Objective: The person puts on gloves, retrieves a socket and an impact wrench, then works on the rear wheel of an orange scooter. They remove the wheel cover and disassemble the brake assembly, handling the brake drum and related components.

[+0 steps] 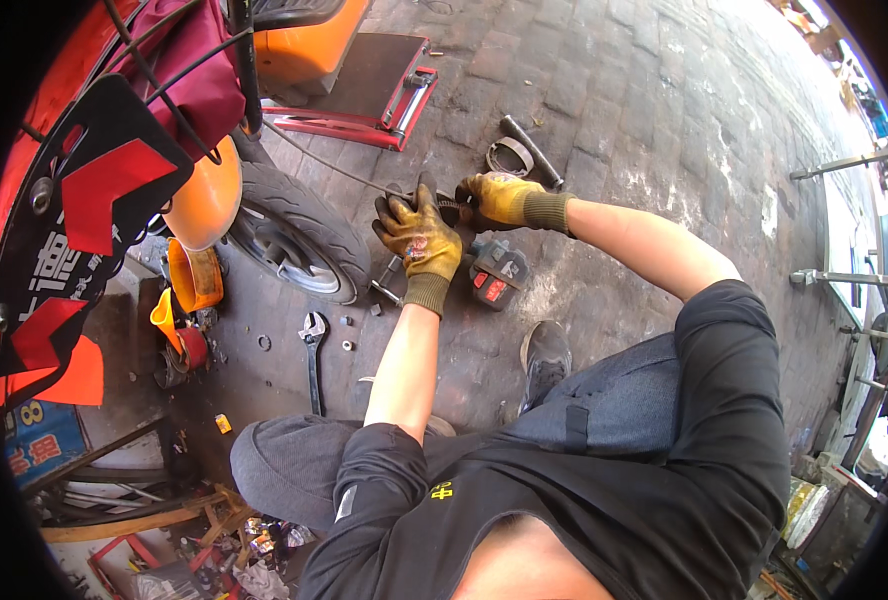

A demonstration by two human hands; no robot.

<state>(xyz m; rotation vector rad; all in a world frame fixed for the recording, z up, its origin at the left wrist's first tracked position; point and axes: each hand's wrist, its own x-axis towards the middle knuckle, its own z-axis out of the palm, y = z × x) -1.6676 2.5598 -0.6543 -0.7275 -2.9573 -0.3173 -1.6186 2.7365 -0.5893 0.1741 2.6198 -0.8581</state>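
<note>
Both my hands wear yellow and dark work gloves and meet in front of a scooter's front wheel (304, 225). A thin grey cable (329, 166) runs from the scooter down to them. My left hand (419, 238) bends its fingers over the cable's end. A short coiled spring (450, 204) shows between the gloves, beside a dark part too hidden to name. My right hand (506, 200) is closed around the far side of that same cable end. Just below the gloves lies a power tool with a red and black battery (499, 275). A T-shaped metal tool (388, 282) is partly under my left wrist.
An adjustable wrench (312, 362) lies near my left knee, among small nuts (348, 345). Beyond my right hand are a metal ring band (509, 157) and a metal bar (531, 150). A red lift stand (404, 110) sits far left. An orange container (194, 275) stands beside the wheel.
</note>
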